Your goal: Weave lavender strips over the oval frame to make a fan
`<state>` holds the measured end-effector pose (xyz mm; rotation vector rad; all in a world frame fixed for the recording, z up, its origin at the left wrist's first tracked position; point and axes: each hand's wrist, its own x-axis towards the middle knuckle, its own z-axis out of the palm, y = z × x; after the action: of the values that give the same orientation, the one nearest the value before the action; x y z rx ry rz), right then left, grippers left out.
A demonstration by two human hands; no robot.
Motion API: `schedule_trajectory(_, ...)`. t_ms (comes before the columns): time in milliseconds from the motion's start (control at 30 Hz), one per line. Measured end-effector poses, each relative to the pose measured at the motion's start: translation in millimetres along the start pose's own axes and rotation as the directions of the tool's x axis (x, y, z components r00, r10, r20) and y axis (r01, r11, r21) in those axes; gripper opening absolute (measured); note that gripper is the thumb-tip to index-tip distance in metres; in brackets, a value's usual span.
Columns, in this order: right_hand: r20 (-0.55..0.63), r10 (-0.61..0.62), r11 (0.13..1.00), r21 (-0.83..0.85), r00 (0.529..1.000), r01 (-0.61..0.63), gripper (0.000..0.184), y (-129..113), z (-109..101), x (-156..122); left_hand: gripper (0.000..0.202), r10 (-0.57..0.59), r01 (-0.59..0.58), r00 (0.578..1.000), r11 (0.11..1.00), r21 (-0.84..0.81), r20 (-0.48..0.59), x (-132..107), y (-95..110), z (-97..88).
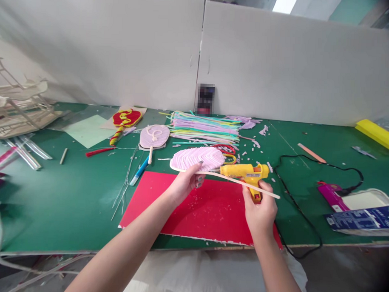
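My left hand (188, 182) pinches the lower edge of an oval panel covered with ribbed pale pink pipe cleaners (197, 156), above a red board (208, 210). A cream pipe cleaner (238, 180) lies along that lower edge, and its loose end stretches right, passing in front of the glue gun. My right hand (261, 208) is wrapped round the handle of a yellow glue gun (244, 170). The gun's nozzle points left and comes close to the panel's right end; whether it touches, I cannot tell.
Behind lie a bundle of coloured pipe cleaners (208, 127), red-handled scissors (224, 149) and scraps. Left of these are a lilac fan (154, 137), a red-and-yellow fan (127, 117) and a blue pen (139, 171). A black cord (294, 211) loops at right, beside a blue box (361, 218).
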<state>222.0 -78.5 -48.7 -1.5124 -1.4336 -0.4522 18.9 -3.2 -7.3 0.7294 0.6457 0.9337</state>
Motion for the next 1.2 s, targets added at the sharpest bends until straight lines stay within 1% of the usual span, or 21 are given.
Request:
schedule_trajectory(100,0.013,0.019,1.000,0.010,1.000,-0.019,0.028,-0.7,-0.3,0.2,0.034,0.003,-0.003,1.000,1.000,-0.004,-0.007,-0.7,0.5,0.7)
schedule_trajectory(300,-0.003,0.024,0.999,0.039,1.000,-0.023,0.026,-0.8,-0.5,1.1,0.034,0.003,-0.003,1.000,1.000,0.000,-0.004,-1.8,1.8,1.8)
schedule_trajectory(433,0.001,0.050,0.998,0.027,0.999,-0.050,0.027,0.1,-0.7,0.4,0.035,-0.001,0.001,1.000,1.000,-0.007,-0.010,-2.0,2.5,1.9)
schedule_trajectory(600,-0.023,0.032,1.000,0.001,0.999,-0.032,0.027,0.9,0.0,0.5,0.033,-0.003,0.003,1.000,1.000,-0.022,-0.015,-0.8,1.4,0.2)
schedule_trajectory(767,-0.025,0.039,0.999,0.006,0.999,-0.039,0.027,-0.8,0.1,1.6,0.032,-0.008,0.007,1.000,1.000,-0.023,-0.016,-0.7,1.0,-0.3)
schedule_trajectory(1067,-0.026,0.077,0.997,0.015,0.997,-0.077,0.029,-0.4,-0.3,2.0,0.030,-0.013,0.014,1.000,1.000,-0.025,0.002,-0.7,1.4,-1.6)
schedule_trajectory(1200,-0.023,0.101,0.995,0.029,0.995,-0.100,0.028,-1.5,-0.9,2.8,0.028,-0.008,0.008,1.000,1.000,-0.014,-0.018,-2.0,3.6,0.9)
